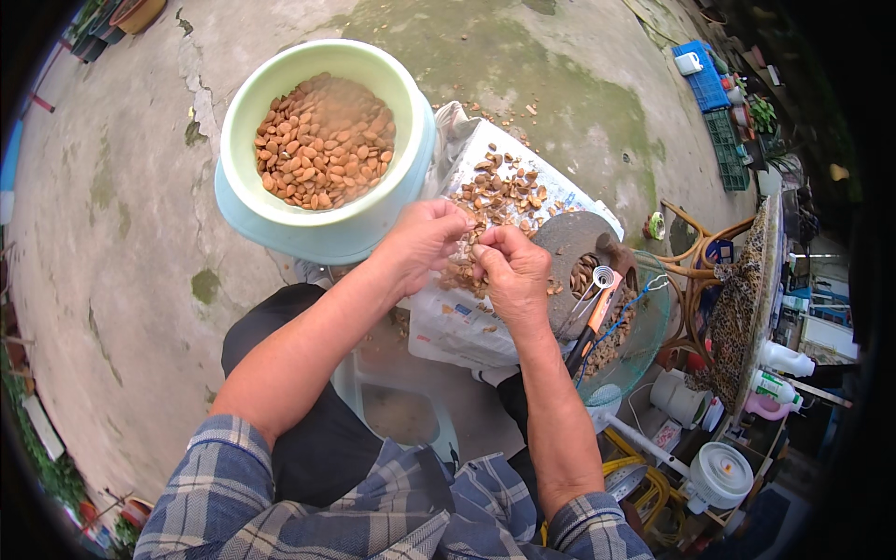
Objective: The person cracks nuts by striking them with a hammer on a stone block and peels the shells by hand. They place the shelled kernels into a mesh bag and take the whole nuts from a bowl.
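Observation:
My left hand (427, 241) and my right hand (512, 269) are close together over a paper-covered surface (448, 336), fingertips pinched near small brown shell pieces. Whether either hand holds a piece is hidden by the fingers. Cracked brown shells (500, 185) are scattered on the paper beyond them. To the left, a pale green basin (234, 140) full of brown kernels or stones (315, 150) rests on a light blue tub (245, 231). Right of my right hand lies a round stone block (560, 241) with nuts in its hollow. A hammer (605, 301) with an orange and black handle leans there, by a wire coil tool (602, 278).
A green mesh basket (647, 336) with shell bits stands right of the block. Farther right are bent cane furniture (689, 269), a leopard-print cloth (742, 308), a white fan (721, 474), a yellow hose (651, 497) and crates (724, 150). Cracked concrete (140, 280) extends left.

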The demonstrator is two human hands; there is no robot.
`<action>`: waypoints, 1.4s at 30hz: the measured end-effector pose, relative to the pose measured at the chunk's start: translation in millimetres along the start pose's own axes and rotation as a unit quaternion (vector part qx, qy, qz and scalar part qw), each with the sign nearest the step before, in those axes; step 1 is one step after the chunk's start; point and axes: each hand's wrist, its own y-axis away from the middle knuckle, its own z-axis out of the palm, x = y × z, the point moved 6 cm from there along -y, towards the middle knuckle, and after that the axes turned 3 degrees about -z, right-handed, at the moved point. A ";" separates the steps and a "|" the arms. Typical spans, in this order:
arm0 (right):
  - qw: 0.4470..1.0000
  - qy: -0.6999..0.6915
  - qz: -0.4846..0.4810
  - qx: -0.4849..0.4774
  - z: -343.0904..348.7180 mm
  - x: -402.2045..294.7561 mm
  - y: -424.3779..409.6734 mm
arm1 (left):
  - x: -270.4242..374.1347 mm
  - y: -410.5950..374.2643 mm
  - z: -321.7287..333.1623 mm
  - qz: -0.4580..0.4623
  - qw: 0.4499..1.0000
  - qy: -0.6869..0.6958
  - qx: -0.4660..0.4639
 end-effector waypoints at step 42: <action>0.957 -0.235 0.169 0.015 -8.6 34.1 -40.3 | 1.1 -5.2 -17.0 0.024 0.995 0.092 0.035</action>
